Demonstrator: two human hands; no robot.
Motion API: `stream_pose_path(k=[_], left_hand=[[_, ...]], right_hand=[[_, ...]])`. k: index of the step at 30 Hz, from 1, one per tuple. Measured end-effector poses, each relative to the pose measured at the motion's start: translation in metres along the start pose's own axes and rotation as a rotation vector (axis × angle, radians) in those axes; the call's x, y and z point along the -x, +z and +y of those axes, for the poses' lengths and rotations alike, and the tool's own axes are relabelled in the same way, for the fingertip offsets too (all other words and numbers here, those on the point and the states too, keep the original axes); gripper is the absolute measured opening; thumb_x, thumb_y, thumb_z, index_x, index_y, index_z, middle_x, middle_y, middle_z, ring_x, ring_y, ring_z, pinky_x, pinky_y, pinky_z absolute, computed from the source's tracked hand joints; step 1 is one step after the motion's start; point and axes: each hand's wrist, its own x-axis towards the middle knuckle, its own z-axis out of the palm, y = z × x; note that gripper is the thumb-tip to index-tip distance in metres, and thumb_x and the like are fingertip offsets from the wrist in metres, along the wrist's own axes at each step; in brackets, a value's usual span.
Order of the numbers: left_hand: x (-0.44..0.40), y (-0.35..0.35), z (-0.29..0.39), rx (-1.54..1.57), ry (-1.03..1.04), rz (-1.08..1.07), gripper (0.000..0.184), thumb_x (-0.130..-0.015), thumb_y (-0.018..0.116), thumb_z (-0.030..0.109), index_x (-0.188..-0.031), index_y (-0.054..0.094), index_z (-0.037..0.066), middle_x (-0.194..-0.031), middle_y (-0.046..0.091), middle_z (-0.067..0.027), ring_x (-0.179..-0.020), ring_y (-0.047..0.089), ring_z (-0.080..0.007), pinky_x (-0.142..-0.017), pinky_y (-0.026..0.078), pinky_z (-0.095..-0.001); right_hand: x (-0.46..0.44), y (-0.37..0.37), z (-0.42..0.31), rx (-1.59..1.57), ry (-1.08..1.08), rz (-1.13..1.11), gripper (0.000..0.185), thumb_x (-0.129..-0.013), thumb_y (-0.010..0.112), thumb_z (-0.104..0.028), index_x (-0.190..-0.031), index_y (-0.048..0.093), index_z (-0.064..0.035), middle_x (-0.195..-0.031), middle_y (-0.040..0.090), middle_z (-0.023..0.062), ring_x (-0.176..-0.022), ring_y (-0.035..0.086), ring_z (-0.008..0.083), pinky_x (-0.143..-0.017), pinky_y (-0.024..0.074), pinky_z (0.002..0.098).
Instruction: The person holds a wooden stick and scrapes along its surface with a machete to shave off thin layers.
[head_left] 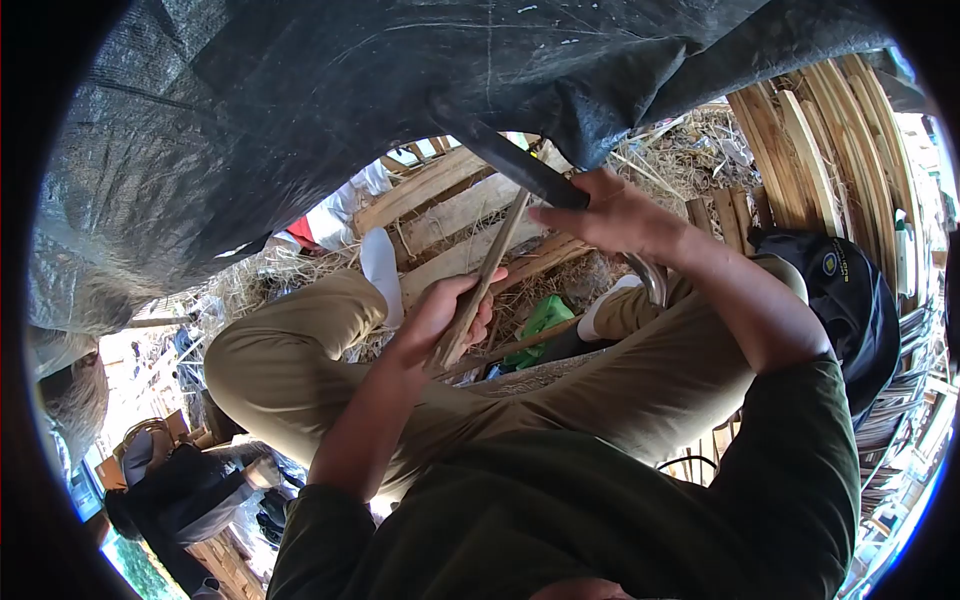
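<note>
My left hand (443, 318) is closed around a narrow strip of wood (498, 248) that slants up and away from my lap. My right hand (625, 215) grips a machete (520, 168) whose long dark blade points to the upper left. The blade meets the strip near its far end. A curved shiny metal piece (655, 282) shows below my right wrist; whether it belongs to the machete I cannot tell.
A black tarp (330, 110) hangs low ahead. Wooden slats (450, 205) and straw lie beyond my feet, with a green plastic bag (545, 325) between my legs. Stacked wood strips (810, 150) and a black bag (835, 300) stand to my right.
</note>
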Motion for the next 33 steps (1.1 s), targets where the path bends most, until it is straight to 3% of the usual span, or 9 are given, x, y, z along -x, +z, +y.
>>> stream_pose_path(k=[3,6,12,18,21,24,27,30,33], left_hand=[[0.001,-0.001,0.0,0.023,-0.01,0.013,0.045,-0.101,0.039,0.021,-0.14,0.041,-0.002,-0.069,0.047,0.0025,-0.052,0.041,-0.0064,-0.048,0.035,-0.0209],[0.005,0.001,0.001,0.056,-0.011,0.024,0.044,-0.1,0.039,0.021,-0.139,0.042,-0.001,-0.07,0.047,0.0028,-0.052,0.041,-0.006,-0.048,0.035,-0.0207],[0.007,-0.001,0.0,0.048,-0.001,0.023,0.043,-0.101,0.038,0.02,-0.139,0.042,-0.002,-0.07,0.046,0.0029,-0.052,0.04,-0.0056,-0.049,0.035,-0.0204],[0.008,-0.002,0.0,0.035,-0.005,0.029,0.044,-0.102,0.035,0.018,-0.141,0.04,-0.002,-0.07,0.045,0.0031,-0.052,0.039,-0.0055,-0.05,0.035,-0.0205],[0.009,0.0,0.0,0.046,-0.008,0.055,0.038,-0.101,0.037,0.019,-0.132,0.047,-0.001,-0.068,0.046,0.0034,-0.051,0.04,-0.0051,-0.047,0.036,-0.02],[0.01,-0.006,0.003,0.143,-0.034,0.034,0.029,-0.101,0.039,0.02,-0.119,0.053,0.001,-0.067,0.047,0.0035,-0.048,0.041,-0.0046,-0.043,0.035,-0.0195],[0.013,-0.01,0.01,0.097,-0.029,0.031,0.022,-0.1,0.041,0.02,-0.108,0.055,0.005,-0.065,0.047,0.0034,-0.045,0.043,-0.0043,-0.038,0.035,-0.0196],[0.013,-0.016,0.01,0.096,-0.026,0.032,0.024,-0.1,0.041,0.021,-0.112,0.055,0.006,-0.067,0.048,0.0028,-0.046,0.045,-0.0038,-0.039,0.036,-0.0186],[0.017,-0.015,0.012,0.025,-0.046,0.043,0.032,-0.102,0.039,0.025,-0.123,0.053,0.005,-0.069,0.05,0.0018,-0.048,0.047,-0.0048,-0.041,0.04,-0.0192]], right_hand=[[-0.008,0.0,0.007,0.019,0.07,0.135,0.047,-0.088,0.065,-0.043,-0.088,0.067,0.0038,-0.066,0.067,0.0139,-0.067,0.07,0.0306,-0.067,0.0533,0.0394],[-0.016,0.006,0.017,0.151,-0.1,0.193,0.045,-0.084,0.071,-0.041,-0.09,0.068,0.0035,-0.066,0.068,0.0152,-0.069,0.07,0.0293,-0.07,0.0536,0.0385],[-0.013,0.004,0.009,0.273,-0.116,0.117,0.049,-0.074,0.081,-0.039,-0.094,0.069,0.0032,-0.076,0.068,0.0177,-0.075,0.069,0.0283,-0.073,0.053,0.0375],[-0.024,0.015,0.017,0.257,-0.094,0.13,0.046,-0.076,0.077,-0.034,-0.103,0.069,0.0021,-0.077,0.069,0.0182,-0.08,0.071,0.0307,-0.077,0.054,0.0375],[-0.025,0.016,0.016,0.268,-0.039,0.082,0.043,-0.078,0.075,-0.033,-0.1,0.069,0.0027,-0.077,0.069,0.0189,-0.078,0.07,0.0318,-0.075,0.0538,0.0392],[-0.041,0.031,0.041,0.307,-0.123,0.03,0.033,-0.08,0.073,-0.027,-0.096,0.068,0.0017,-0.071,0.067,0.0137,-0.067,0.068,0.0252,-0.066,0.0538,0.037],[-0.05,0.034,0.046,0.069,0.081,-0.219,0.023,-0.083,0.07,-0.019,-0.097,0.066,-0.0009,-0.065,0.061,0.0066,-0.055,0.061,0.0147,-0.053,0.0495,0.0315],[-0.057,0.034,0.054,-0.125,0.002,-0.276,0.021,-0.085,0.068,-0.015,-0.1,0.063,-0.0012,-0.059,0.055,0.0017,-0.048,0.055,0.0076,-0.045,0.044,0.0257],[-0.063,0.026,0.059,-0.162,-0.005,-0.366,0.023,-0.086,0.07,-0.018,-0.097,0.061,0.0,-0.056,0.053,0.0022,-0.046,0.053,0.0089,-0.043,0.041,0.0261]])
